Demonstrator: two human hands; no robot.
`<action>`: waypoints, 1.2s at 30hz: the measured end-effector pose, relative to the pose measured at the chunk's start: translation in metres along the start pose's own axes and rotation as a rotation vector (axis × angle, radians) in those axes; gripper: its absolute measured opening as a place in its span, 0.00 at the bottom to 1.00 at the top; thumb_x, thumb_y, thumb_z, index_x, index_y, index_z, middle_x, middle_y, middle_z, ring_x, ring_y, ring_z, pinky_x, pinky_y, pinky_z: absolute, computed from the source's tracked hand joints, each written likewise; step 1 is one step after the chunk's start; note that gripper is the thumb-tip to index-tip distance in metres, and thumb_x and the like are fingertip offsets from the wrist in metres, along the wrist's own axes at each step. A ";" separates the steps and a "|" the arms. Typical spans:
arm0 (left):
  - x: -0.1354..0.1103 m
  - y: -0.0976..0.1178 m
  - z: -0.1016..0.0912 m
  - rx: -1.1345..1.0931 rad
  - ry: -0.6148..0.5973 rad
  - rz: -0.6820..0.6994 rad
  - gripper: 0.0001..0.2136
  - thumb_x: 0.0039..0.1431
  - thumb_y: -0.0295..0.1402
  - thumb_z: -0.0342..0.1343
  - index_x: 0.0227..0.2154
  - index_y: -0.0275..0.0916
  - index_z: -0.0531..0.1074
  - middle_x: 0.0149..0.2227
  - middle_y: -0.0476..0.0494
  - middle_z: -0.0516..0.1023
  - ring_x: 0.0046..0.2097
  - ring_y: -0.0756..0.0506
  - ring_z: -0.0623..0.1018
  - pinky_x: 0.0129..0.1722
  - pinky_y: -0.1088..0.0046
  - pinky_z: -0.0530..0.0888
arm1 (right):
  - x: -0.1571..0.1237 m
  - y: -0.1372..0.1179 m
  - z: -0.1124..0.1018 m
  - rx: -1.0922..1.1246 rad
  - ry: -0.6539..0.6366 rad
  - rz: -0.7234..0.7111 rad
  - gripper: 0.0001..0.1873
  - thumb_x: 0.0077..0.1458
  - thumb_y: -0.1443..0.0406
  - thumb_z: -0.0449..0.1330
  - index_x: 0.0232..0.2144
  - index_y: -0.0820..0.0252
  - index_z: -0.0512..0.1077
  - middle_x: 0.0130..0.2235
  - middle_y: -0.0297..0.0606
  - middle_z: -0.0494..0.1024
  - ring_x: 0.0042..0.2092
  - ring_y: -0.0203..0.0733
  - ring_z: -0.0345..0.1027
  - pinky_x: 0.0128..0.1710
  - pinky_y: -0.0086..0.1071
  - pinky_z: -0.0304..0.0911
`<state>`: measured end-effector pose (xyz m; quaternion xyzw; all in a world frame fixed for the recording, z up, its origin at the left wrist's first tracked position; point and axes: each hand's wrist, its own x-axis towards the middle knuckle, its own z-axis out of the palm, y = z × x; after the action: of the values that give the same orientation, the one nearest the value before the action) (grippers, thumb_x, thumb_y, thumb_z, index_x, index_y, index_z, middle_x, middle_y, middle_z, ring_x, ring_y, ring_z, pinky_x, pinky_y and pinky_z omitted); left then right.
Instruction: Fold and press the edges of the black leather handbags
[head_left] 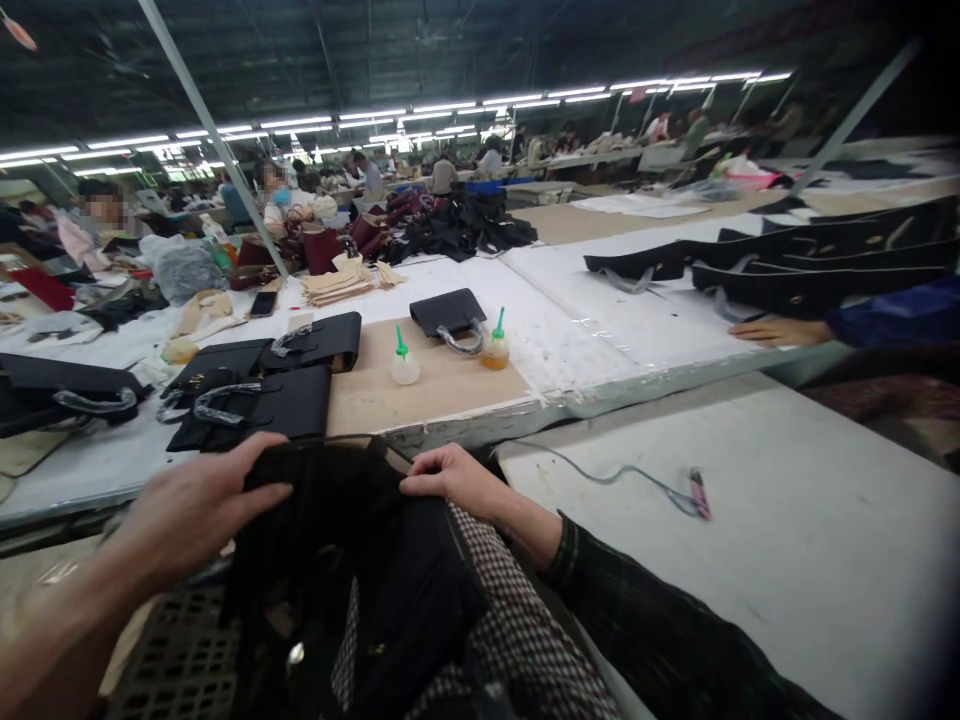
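A black bag piece [352, 560] with a checked lining lies in front of me, below the table edge. My left hand [199, 505] rests on its upper left corner with the fingers curled over it. My right hand [450, 478] grips its top edge at the right, fingers closed on the material. On the table beyond lie several black handbags with clear-wrapped handles [255, 395], another small black bag [450, 312], and two glue bottles with green nozzles, one whitish [405, 365] and one amber [496, 348].
A cardboard sheet [442, 385] covers part of the white table. A cable with a pink tool [699, 492] lies on the lower white surface at right. Another person's hand [776, 331] rests on the table near long black strips [810, 265]. Workers sit at far tables.
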<state>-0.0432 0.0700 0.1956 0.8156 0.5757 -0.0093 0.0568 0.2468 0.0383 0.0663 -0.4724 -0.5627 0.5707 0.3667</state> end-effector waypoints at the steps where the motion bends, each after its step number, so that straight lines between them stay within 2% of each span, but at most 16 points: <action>1: 0.013 0.002 -0.018 0.111 -0.027 0.056 0.20 0.60 0.45 0.52 0.53 0.46 0.69 0.34 0.45 0.80 0.37 0.38 0.78 0.38 0.66 0.69 | -0.001 -0.004 0.015 0.074 0.042 -0.001 0.13 0.45 0.57 0.67 0.25 0.63 0.76 0.22 0.28 0.70 0.26 0.32 0.59 0.29 0.28 0.54; 3: 0.034 0.011 -0.037 0.239 -0.058 0.202 0.19 0.58 0.40 0.54 0.51 0.41 0.71 0.38 0.42 0.79 0.44 0.37 0.75 0.44 0.62 0.68 | -0.011 -0.005 0.042 0.188 0.114 -0.004 0.11 0.43 0.60 0.68 0.22 0.63 0.74 0.22 0.28 0.69 0.26 0.32 0.58 0.29 0.28 0.54; 5: 0.046 0.023 -0.029 0.231 -0.151 0.288 0.16 0.53 0.36 0.57 0.46 0.43 0.74 0.39 0.44 0.79 0.45 0.38 0.75 0.44 0.65 0.68 | -0.032 0.008 0.060 0.262 0.152 0.031 0.11 0.42 0.62 0.68 0.20 0.63 0.72 0.22 0.28 0.68 0.26 0.32 0.58 0.28 0.28 0.53; 8: 0.047 0.044 0.024 0.086 -0.370 0.386 0.13 0.49 0.34 0.59 0.40 0.46 0.75 0.35 0.49 0.80 0.38 0.42 0.78 0.35 0.73 0.69 | -0.081 0.053 0.067 0.234 0.152 0.179 0.07 0.44 0.65 0.66 0.21 0.62 0.72 0.22 0.29 0.67 0.27 0.34 0.60 0.29 0.28 0.55; 10: 0.041 0.061 0.069 0.014 -0.412 0.469 0.12 0.49 0.33 0.59 0.39 0.47 0.75 0.33 0.49 0.80 0.36 0.42 0.79 0.33 0.72 0.70 | -0.115 0.088 0.063 0.096 0.169 0.233 0.05 0.44 0.68 0.65 0.22 0.61 0.72 0.27 0.32 0.71 0.32 0.37 0.64 0.34 0.30 0.58; 13: 0.030 0.092 0.121 -0.017 -0.352 0.538 0.17 0.53 0.35 0.59 0.47 0.43 0.73 0.40 0.42 0.81 0.45 0.38 0.78 0.45 0.62 0.71 | -0.152 0.125 0.056 -0.201 0.223 0.132 0.04 0.44 0.70 0.66 0.23 0.61 0.73 0.44 0.38 0.72 0.46 0.43 0.65 0.47 0.34 0.59; 15: 0.024 0.113 0.140 -0.043 -0.296 0.606 0.18 0.56 0.34 0.58 0.51 0.42 0.71 0.47 0.41 0.80 0.51 0.39 0.75 0.58 0.57 0.63 | -0.161 0.133 0.053 -0.354 0.195 -0.002 0.02 0.48 0.68 0.65 0.26 0.60 0.74 0.48 0.39 0.71 0.50 0.45 0.62 0.52 0.38 0.57; 18: 0.012 0.132 0.148 -0.052 -0.031 0.701 0.19 0.61 0.33 0.56 0.55 0.40 0.68 0.56 0.40 0.75 0.58 0.40 0.70 0.65 0.53 0.52 | -0.156 0.126 0.047 -0.343 0.044 -0.143 0.04 0.53 0.68 0.61 0.34 0.59 0.74 0.44 0.38 0.73 0.47 0.42 0.65 0.50 0.36 0.58; 20: -0.003 0.135 0.149 -0.038 0.219 0.715 0.20 0.63 0.32 0.54 0.57 0.37 0.66 0.60 0.36 0.71 0.62 0.38 0.66 0.65 0.52 0.53 | -0.149 0.116 0.043 -0.166 0.002 -0.087 0.09 0.54 0.68 0.59 0.39 0.59 0.74 0.39 0.36 0.74 0.40 0.39 0.66 0.44 0.32 0.61; 22: -0.023 0.131 0.152 -0.016 0.353 0.729 0.20 0.63 0.31 0.54 0.57 0.35 0.66 0.60 0.34 0.70 0.63 0.37 0.65 0.64 0.52 0.55 | -0.142 0.106 0.043 0.082 0.009 0.032 0.09 0.55 0.66 0.59 0.40 0.60 0.73 0.34 0.33 0.72 0.35 0.36 0.63 0.37 0.29 0.60; 25: -0.057 0.118 0.161 0.019 0.296 0.808 0.20 0.62 0.35 0.57 0.56 0.37 0.67 0.58 0.38 0.74 0.61 0.39 0.68 0.63 0.57 0.57 | -0.137 0.092 0.047 0.371 0.004 0.047 0.06 0.55 0.63 0.60 0.33 0.61 0.70 0.32 0.31 0.69 0.33 0.34 0.60 0.34 0.28 0.58; 28: -0.083 0.105 0.174 0.000 0.192 0.802 0.31 0.58 0.46 0.59 0.61 0.35 0.62 0.60 0.38 0.71 0.61 0.38 0.68 0.62 0.61 0.61 | -0.136 0.079 0.056 0.373 0.038 -0.086 0.10 0.54 0.63 0.62 0.28 0.60 0.66 0.31 0.30 0.68 0.34 0.34 0.60 0.36 0.28 0.59; 30: -0.093 0.098 0.181 -0.028 0.163 0.727 0.34 0.57 0.41 0.58 0.64 0.35 0.56 0.63 0.37 0.67 0.62 0.38 0.67 0.61 0.61 0.63 | -0.136 0.070 0.061 0.277 0.056 -0.197 0.10 0.55 0.63 0.62 0.27 0.60 0.66 0.32 0.32 0.71 0.35 0.35 0.64 0.39 0.29 0.62; 32: -0.097 0.092 0.185 -0.080 0.125 0.591 0.33 0.57 0.29 0.54 0.66 0.36 0.53 0.63 0.37 0.67 0.61 0.40 0.69 0.57 0.64 0.69 | -0.135 0.060 0.066 0.184 0.047 -0.334 0.09 0.56 0.63 0.62 0.27 0.60 0.67 0.36 0.36 0.76 0.39 0.37 0.69 0.44 0.31 0.65; 34: -0.099 0.087 0.187 -0.167 0.027 0.467 0.28 0.55 0.24 0.50 0.61 0.39 0.60 0.57 0.38 0.74 0.55 0.42 0.76 0.48 0.70 0.75 | -0.131 0.050 0.070 0.126 -0.005 -0.463 0.07 0.58 0.64 0.60 0.29 0.60 0.69 0.40 0.41 0.79 0.44 0.40 0.72 0.48 0.32 0.66; 36: -0.101 0.083 0.188 -0.280 -0.120 0.394 0.17 0.57 0.27 0.50 0.48 0.42 0.73 0.45 0.42 0.81 0.44 0.43 0.81 0.40 0.74 0.77 | -0.127 0.041 0.072 0.099 -0.085 -0.564 0.07 0.59 0.64 0.60 0.29 0.59 0.69 0.39 0.42 0.79 0.45 0.40 0.73 0.48 0.32 0.67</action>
<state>0.0102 -0.0711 0.0237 0.8943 0.3969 0.0334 0.2038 0.2189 -0.1075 0.0358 -0.2546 -0.6582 0.4924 0.5095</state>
